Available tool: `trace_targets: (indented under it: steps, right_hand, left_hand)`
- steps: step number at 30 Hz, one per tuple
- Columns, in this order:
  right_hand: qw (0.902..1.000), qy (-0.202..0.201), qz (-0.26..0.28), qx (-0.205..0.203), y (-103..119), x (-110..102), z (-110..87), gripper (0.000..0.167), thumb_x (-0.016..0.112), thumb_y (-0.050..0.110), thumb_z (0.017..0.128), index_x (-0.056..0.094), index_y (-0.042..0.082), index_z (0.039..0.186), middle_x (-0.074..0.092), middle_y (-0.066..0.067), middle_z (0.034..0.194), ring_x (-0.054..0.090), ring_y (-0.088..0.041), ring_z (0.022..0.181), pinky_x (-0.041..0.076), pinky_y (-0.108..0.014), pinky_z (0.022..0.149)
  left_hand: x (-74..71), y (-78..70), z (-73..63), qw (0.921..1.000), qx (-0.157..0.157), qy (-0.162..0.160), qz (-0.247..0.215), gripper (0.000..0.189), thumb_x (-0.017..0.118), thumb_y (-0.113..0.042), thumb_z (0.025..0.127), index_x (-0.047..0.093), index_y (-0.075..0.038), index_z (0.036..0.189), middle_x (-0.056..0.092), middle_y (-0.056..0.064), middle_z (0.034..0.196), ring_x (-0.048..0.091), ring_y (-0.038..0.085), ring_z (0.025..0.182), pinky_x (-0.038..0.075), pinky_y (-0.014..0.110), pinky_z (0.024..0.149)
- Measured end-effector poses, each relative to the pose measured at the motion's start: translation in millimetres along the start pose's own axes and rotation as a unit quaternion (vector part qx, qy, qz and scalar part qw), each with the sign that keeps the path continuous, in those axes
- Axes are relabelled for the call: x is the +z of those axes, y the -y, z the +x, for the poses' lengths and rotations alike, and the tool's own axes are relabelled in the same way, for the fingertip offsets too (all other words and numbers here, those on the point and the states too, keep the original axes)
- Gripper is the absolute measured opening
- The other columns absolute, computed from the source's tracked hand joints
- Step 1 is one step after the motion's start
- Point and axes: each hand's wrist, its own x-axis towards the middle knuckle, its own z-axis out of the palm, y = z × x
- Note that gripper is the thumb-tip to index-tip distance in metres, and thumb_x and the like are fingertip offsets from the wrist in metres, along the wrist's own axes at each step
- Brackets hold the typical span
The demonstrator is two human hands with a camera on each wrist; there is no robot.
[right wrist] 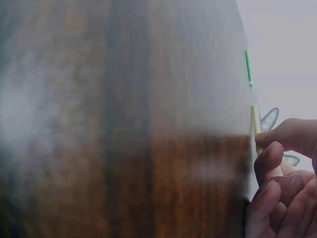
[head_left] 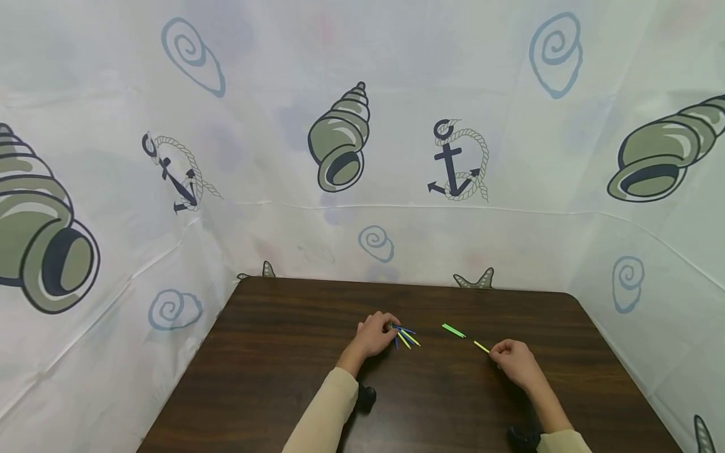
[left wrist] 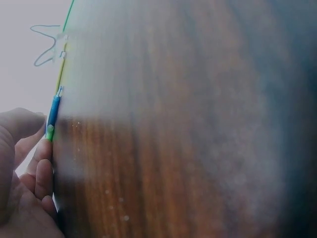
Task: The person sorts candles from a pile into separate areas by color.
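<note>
My left hand [head_left: 374, 335] is at the middle of the table, thumb and fingers pinching one end of a small fanned bunch of thin blue, yellow and green sticks [head_left: 409, 338]. From the left wrist view, a blue stick [left wrist: 53, 110] and a green tip [left wrist: 50, 131] show between the thumb and fingers. On the right, my right hand [head_left: 514, 362] pinches a single yellow stick [head_left: 481, 346] by its near end. That yellow stick [right wrist: 255, 119] points away from the fingertips in the right wrist view. Between the hands, a little farther back, lie green sticks [head_left: 454, 331] side by side.
Dark brown wood-grain table [head_left: 272, 377] under both hands, with rounded far corners. Behind and at both sides hangs a white cloth [head_left: 396, 50] printed with shells, anchors and starfish. Black devices [head_left: 367, 397] sit at both wrists.
</note>
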Motion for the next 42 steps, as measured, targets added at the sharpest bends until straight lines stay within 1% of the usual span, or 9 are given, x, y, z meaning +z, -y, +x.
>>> trace_targets:
  steps: [4, 12, 17, 21, 24, 27, 32, 35, 42]
  right_hand:
    - [0.9998, 0.010, 0.013, 0.007, -3.2, -1.6, 0.3, 0.018, 0.062, 0.012, 0.100, 0.070, -0.004, 0.105, 0.065, -0.007, 0.080, 0.055, -0.018, 0.063, 0.047, -0.034, 0.054]
    - [0.9997, 0.013, 0.019, 0.008, -7.2, -3.9, 0.8, 0.015, 0.063, 0.011, 0.099, 0.070, -0.002, 0.101, 0.063, -0.006, 0.077, 0.052, -0.017, 0.059, 0.046, -0.032, 0.052]
    - [0.9995, 0.014, 0.026, 0.009, -6.8, -5.7, 0.4, 0.014, 0.066, 0.012, 0.100, 0.069, -0.001, 0.101, 0.063, -0.006, 0.076, 0.052, -0.016, 0.059, 0.046, -0.031, 0.052]
    - [0.9994, 0.015, 0.028, 0.010, -6.6, -7.5, 0.9, 0.019, 0.065, 0.017, 0.102, 0.069, -0.001, 0.104, 0.063, -0.006, 0.076, 0.052, -0.016, 0.060, 0.046, -0.031, 0.053]
    - [0.9996, 0.014, 0.022, 0.008, -7.3, -7.8, 1.1, 0.024, 0.063, 0.021, 0.105, 0.069, -0.002, 0.107, 0.063, -0.006, 0.077, 0.053, -0.018, 0.062, 0.048, -0.032, 0.054]
    - [0.9997, 0.010, 0.018, 0.013, -7.8, -7.3, 1.8, 0.027, 0.061, 0.025, 0.107, 0.069, -0.002, 0.108, 0.062, -0.006, 0.078, 0.054, -0.019, 0.065, 0.049, -0.034, 0.056]
    - [0.9997, 0.006, 0.018, 0.018, -6.1, -8.3, 1.4, 0.031, 0.060, 0.028, 0.109, 0.069, -0.002, 0.110, 0.062, -0.005, 0.077, 0.056, -0.020, 0.068, 0.050, -0.035, 0.058]
    - [0.9996, 0.007, 0.023, 0.015, -4.8, -9.1, 0.8, 0.032, 0.059, 0.028, 0.110, 0.069, -0.002, 0.111, 0.062, -0.006, 0.077, 0.056, -0.020, 0.070, 0.050, -0.035, 0.060]
    - [0.9993, 0.008, 0.033, 0.015, -2.9, -8.6, 1.7, 0.032, 0.059, 0.029, 0.110, 0.070, 0.000, 0.109, 0.062, -0.005, 0.078, 0.055, -0.020, 0.072, 0.049, -0.036, 0.060]
  left_hand:
    - [0.7, -1.3, 1.4, 1.0000, 0.002, 0.001, 0.002, 0.020, 0.065, -0.028, 0.106, 0.076, -0.023, 0.122, 0.059, -0.004, 0.101, 0.046, 0.018, 0.094, 0.027, 0.043, 0.086]
    - [3.6, -1.8, 6.3, 0.9999, 0.004, 0.010, 0.004, 0.019, 0.067, -0.029, 0.106, 0.076, -0.023, 0.121, 0.058, -0.004, 0.100, 0.046, 0.017, 0.092, 0.027, 0.042, 0.085]
    - [-2.0, -8.7, 6.4, 0.9997, -0.011, 0.022, -0.006, 0.021, 0.062, -0.024, 0.107, 0.075, -0.019, 0.123, 0.060, -0.001, 0.103, 0.048, 0.017, 0.093, 0.029, 0.044, 0.089]
    - [-11.5, -20.4, 4.3, 0.9992, -0.028, 0.027, -0.009, 0.021, 0.060, -0.017, 0.107, 0.075, -0.014, 0.122, 0.064, 0.002, 0.105, 0.051, 0.019, 0.090, 0.037, 0.046, 0.091]
    - [-17.1, -28.1, 3.6, 0.9985, -0.044, 0.030, -0.011, 0.019, 0.061, -0.015, 0.108, 0.075, -0.012, 0.121, 0.067, 0.005, 0.105, 0.055, 0.020, 0.085, 0.046, 0.045, 0.084]
    - [-20.2, -32.3, 6.1, 0.9975, -0.058, 0.039, -0.005, 0.017, 0.061, -0.015, 0.108, 0.074, -0.011, 0.119, 0.071, 0.007, 0.106, 0.059, 0.019, 0.084, 0.051, 0.042, 0.079]
    - [-26.5, -38.0, 12.7, 0.9957, -0.064, 0.059, 0.034, 0.015, 0.064, -0.014, 0.107, 0.075, -0.010, 0.116, 0.072, 0.011, 0.108, 0.062, 0.020, 0.083, 0.053, 0.041, 0.076]
    - [-30.7, -42.2, 16.0, 0.9933, -0.067, 0.068, 0.067, 0.013, 0.066, -0.014, 0.106, 0.077, -0.011, 0.113, 0.073, 0.010, 0.109, 0.060, 0.021, 0.081, 0.052, 0.042, 0.074]
    - [-35.5, -53.8, 20.2, 0.9818, -0.079, 0.071, 0.158, 0.009, 0.068, -0.021, 0.106, 0.076, -0.021, 0.103, 0.073, 0.001, 0.101, 0.059, 0.020, 0.078, 0.052, 0.047, 0.074]
